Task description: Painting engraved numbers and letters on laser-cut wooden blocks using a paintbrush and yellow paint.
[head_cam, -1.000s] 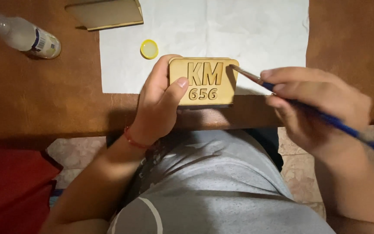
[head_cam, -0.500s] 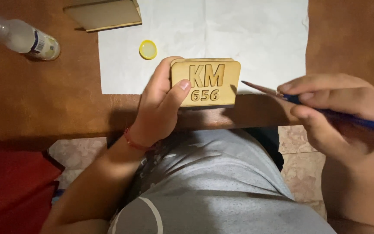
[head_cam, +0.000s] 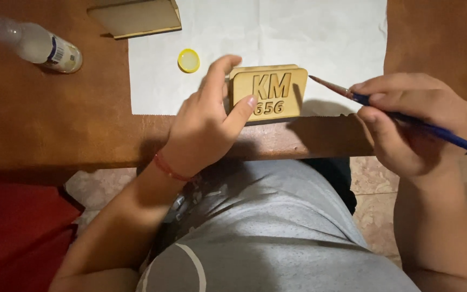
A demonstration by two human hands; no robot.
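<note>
Seen from above, the left hand [head_cam: 204, 130] gripped a small wooden plaque [head_cam: 268, 92] with raised letters by its left end, thumb pressed to the front and fingers behind, propping it upright on white paper [head_cam: 320, 32] near the front edge of the brown counter [head_cam: 49, 119]. The right hand [head_cam: 414, 121] pinched a thin blue-handled paintbrush [head_cam: 352, 94], its tip just beside the plaque's right edge. The plaque looked light, stiff and thin, best held by its edges; a yellow cap [head_cam: 188, 60] and clear bottle [head_cam: 36, 45] lay nearby.
</note>
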